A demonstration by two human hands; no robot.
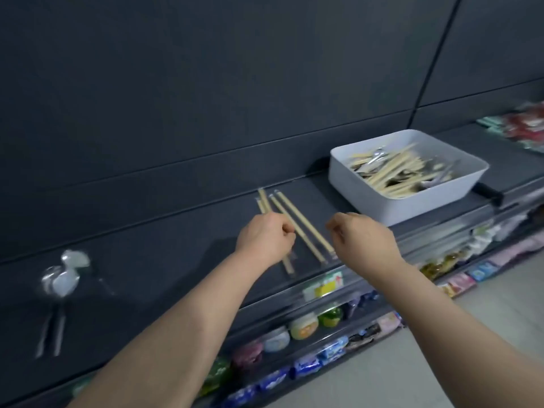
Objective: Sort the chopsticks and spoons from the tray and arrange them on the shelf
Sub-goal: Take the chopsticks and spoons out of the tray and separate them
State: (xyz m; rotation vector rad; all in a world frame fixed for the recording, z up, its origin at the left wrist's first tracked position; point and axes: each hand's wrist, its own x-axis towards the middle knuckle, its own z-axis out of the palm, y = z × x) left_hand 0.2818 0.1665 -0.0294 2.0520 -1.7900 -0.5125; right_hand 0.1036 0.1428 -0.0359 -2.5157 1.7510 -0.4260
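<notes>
A white tray [347, 175] holding a jumble of wooden chopsticks and wrapped spoons stands on the dark shelf [176, 254] at the right. Two wrapped chopstick pairs [306, 223] lie side by side on the shelf left of the tray. A third pair [264, 201] runs under my left hand [265, 238], whose curled fingers grip it; its ends show above and below the hand. My right hand [363, 238] hovers just right of the laid pairs with fingers curled and nothing in it. Wrapped plastic spoons [63, 278] lie far left on the shelf.
A dark panelled wall rises behind the shelf. Lower shelves hold colourful packets and round containers [303, 328]. More packaged goods [527, 125] sit at the far right. A black object [490, 192] lies by the tray's front corner. Pale floor shows at the bottom right.
</notes>
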